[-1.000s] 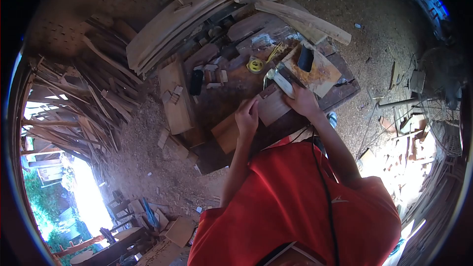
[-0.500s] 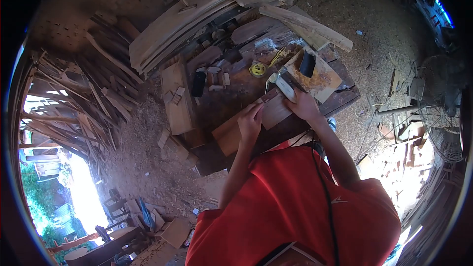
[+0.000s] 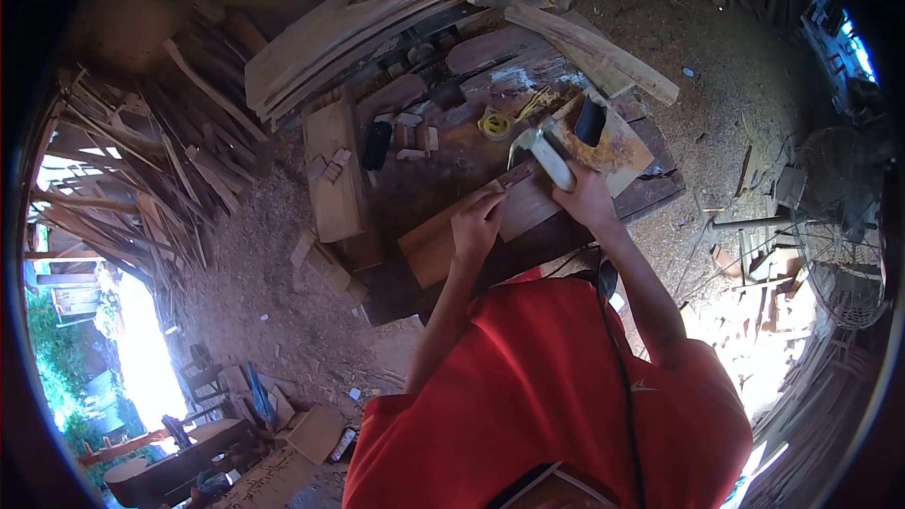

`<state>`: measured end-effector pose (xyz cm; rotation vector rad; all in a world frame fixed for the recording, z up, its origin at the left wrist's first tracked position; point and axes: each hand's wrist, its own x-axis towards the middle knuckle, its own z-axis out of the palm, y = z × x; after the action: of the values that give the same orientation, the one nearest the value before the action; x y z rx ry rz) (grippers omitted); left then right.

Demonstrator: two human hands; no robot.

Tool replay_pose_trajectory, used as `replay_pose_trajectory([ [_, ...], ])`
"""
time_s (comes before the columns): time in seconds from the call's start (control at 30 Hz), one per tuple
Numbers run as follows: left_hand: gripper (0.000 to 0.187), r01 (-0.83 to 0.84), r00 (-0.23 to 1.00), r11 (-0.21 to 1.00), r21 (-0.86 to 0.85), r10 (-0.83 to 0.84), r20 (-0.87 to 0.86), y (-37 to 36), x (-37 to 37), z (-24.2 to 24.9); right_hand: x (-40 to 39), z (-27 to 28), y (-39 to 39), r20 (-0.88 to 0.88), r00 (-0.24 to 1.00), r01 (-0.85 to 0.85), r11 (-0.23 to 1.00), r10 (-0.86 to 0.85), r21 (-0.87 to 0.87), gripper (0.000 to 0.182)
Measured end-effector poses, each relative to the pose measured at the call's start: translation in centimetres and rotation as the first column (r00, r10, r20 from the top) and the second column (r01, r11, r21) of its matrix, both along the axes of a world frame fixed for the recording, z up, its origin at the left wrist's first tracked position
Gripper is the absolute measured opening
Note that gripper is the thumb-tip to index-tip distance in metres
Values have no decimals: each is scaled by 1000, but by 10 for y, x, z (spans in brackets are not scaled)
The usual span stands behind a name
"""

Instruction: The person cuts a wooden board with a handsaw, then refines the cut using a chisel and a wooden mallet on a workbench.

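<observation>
My right hand (image 3: pixel 588 200) is wrapped round the pale handle of a claw hammer (image 3: pixel 554 162). The hammer's metal head points away from me, over the far edge of the work. My left hand (image 3: pixel 476 226) is closed in a pinch above the wood, its fingertips beside a narrow dark strip (image 3: pixel 514 175); anything between them is too small to make out. Under both hands lies a flat wooden board (image 3: pixel 528 212), with a more orange wooden piece (image 3: pixel 436 250) to its left. These rest on a dark worktable (image 3: pixel 443 170).
A yellow coil (image 3: pixel 494 125) lies behind the hammer. To its right is a stained panel (image 3: pixel 617 155) bearing a dark curved object (image 3: pixel 590 123). Small wood blocks (image 3: pixel 415 139) sit at the left. Long planks (image 3: pixel 349 38) are stacked beyond; scrap wood (image 3: pixel 160 160) is heaped at left.
The hammer appears lifted slightly, its head more plainly seen. My left hand stays pinched at nearly the same spot on the wood. The whole view has shifted a little.
</observation>
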<state>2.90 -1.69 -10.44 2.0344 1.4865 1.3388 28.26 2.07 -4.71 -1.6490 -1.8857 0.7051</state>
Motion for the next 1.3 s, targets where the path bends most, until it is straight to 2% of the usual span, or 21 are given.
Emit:
replay_pose_trajectory([
  [0.1, 35, -38, 996, 997, -66, 43, 73, -2, 4, -2, 0, 49, -3, -219, 975, 52, 992, -24, 119, 40],
  [0.13, 41, -42, 997, 994, -99, 48, 53, -3, 3, -2, 4, 53, -4, -287, 957, 25, 970, 47, 244, 42],
  [0.23, 55, -54, 998, 985, -165, 59, 29, -6, 2, -3, 24, 56, -16, -583, 812, -15, 1000, 28, 27, 41],
  [0.27, 57, -55, 997, 984, -169, 62, 39, -7, 1, -4, 27, 58, -13, -605, 775, -92, 979, 184, 181, 42],
  [0.3, 59, -53, 997, 984, -169, 61, 47, -7, 0, -4, 35, 61, -13, -587, 787, -145, 982, 190, 124, 48],
  [0.37, 57, -69, 995, 988, -137, 78, 65, -5, 1, -7, 49, 71, -10, -295, 946, -142, 990, 133, -8, 50],
  [0.47, 57, -75, 993, 989, -124, 86, 85, -5, 2, -7, 49, 75, -10, 77, 996, -14, 971, 33, -238, 47],
  [0.6, 57, -82, 992, 984, -157, 95, 77, -6, 2, -8, 47, 69, -17, -186, 945, -266, 963, 269, 41, 36],
  [0.7, 59, -74, 993, 982, -171, 89, 78, -7, 2, -7, 42, 68, -21, -256, 928, -301, 949, 270, -91, 30],
  [0.73, 60, -68, 993, 983, -170, 83, 83, -3, 2, -7, 41, 54, -18, -350, 933, -230, 883, 81, -409, 31],
  [0.83, 65, -71, 991, 980, -185, 90, 97, -6, 2, -11, 36, 46, -21, 79, 969, -213, 951, 236, -225, 31],
  [0.9, 68, -67, 991, 979, -191, 87, 98, -5, 1, -11, 32, 44, -32, -160, 963, -258, 913, 217, -315, 35],
  [0.97, 70, -72, 991, 978, -194, 93, 100, -4, 2, -9, 24, 42, -43, -392, 905, -324, 864, 165, -386, 42],
  [1.0, 71, -71, 991, 979, -193, 91, 99, -4, 1, -8, 18, 67, -46, -327, 940, -266, 808, 97, -526, 46],
  [1.1, 72, -67, 992, 973, -221, 88, 89, -3, 0, -5, 27, 41, -40, 6, 923, -376, 903, 386, -206, 41],
  [1.2, 70, -66, 991, 970, -235, 91, 99, -4, 0, -2, 21, 29, -45, 64, 938, -338, 939, 342, -63, 38],
  [1.3, 71, -67, 988, 966, -250, 98, 116, -5, 0, 0, 15, 46, -51, 5, 965, -260, 953, 264, -155, 38],
])
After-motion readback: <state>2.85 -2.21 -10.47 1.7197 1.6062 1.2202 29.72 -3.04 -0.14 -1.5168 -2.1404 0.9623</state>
